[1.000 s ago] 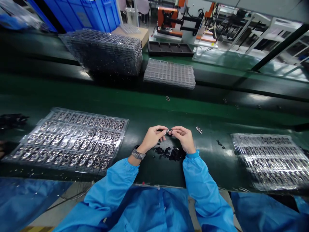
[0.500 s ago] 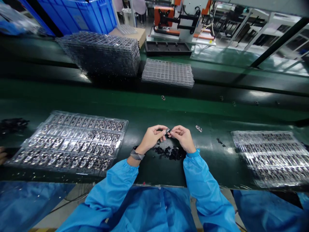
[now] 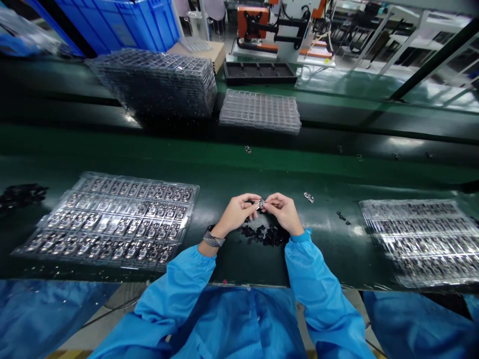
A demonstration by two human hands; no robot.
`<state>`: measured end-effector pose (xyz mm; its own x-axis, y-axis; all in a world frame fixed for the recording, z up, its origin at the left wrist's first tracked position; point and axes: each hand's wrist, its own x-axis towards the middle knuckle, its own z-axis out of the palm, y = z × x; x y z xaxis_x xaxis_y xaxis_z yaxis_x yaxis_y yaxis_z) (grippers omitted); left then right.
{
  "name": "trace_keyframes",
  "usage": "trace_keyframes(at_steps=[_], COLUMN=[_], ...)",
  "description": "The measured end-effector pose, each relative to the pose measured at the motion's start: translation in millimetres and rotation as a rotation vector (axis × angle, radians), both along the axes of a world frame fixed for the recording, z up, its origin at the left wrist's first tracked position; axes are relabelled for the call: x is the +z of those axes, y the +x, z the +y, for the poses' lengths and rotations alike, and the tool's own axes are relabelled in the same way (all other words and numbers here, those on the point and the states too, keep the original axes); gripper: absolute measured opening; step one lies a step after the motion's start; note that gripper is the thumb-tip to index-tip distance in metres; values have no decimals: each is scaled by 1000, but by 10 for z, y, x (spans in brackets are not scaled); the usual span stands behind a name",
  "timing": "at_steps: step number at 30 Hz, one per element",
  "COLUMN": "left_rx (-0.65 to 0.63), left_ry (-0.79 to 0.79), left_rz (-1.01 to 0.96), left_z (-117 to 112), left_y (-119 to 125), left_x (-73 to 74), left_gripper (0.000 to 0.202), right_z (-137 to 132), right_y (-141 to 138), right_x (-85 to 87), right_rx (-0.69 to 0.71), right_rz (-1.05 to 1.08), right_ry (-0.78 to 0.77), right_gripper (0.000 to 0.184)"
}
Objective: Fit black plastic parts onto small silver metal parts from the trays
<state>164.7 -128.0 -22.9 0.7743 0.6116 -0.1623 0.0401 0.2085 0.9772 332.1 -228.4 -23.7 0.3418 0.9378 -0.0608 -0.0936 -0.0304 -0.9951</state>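
My left hand (image 3: 238, 212) pinches a small circuit board (image 3: 261, 204) with black and silver parts on it. Against the same board, the fingertips of my right hand (image 3: 281, 212) are closed in a pinch, and they partly cover it. Just below both hands lies a loose pile of small black pieces (image 3: 266, 235). Another small board (image 3: 309, 197) rests on the green surface to the right of my right hand.
Left stands a clear tray (image 3: 108, 219) filled with boards; right, a stack of filled clear trays (image 3: 419, 239). Farther back are stacked clear trays (image 3: 260, 110), a taller stack (image 3: 160, 85) and a black tray (image 3: 260, 74). Small boards (image 3: 248, 149) dot the far strip.
The board between my fingers has turned and shows more silver. Small boards on the far strip have shifted slightly left. Another person's hand at the left edge has gone from view.
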Motion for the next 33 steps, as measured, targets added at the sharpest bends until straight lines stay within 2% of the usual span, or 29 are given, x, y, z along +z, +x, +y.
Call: trace_keyframes(at_steps=[9, 13, 19, 28, 33], left_rx=[7, 25, 74, 96, 108], left_ry=[35, -24, -135, -229, -263], left_rz=[-23, -94, -192, -241, -260], left_z=[-18, -12, -33, -59, -61], left_y=[-1, 5, 15, 16, 2], left_x=[-19, -11, 21, 23, 27], left_gripper=[44, 44, 43, 40, 46], right_z=[-4, -9, -2, -2, -1], right_y=[-4, -11, -46, -65, -64], right_x=[2, 2, 21, 14, -22], right_rx=[46, 34, 55, 50, 48], right_rz=[2, 87, 109, 138, 135], right_ry=[-12, -12, -6, 12, 46], right_gripper=[35, 41, 37, 35, 36])
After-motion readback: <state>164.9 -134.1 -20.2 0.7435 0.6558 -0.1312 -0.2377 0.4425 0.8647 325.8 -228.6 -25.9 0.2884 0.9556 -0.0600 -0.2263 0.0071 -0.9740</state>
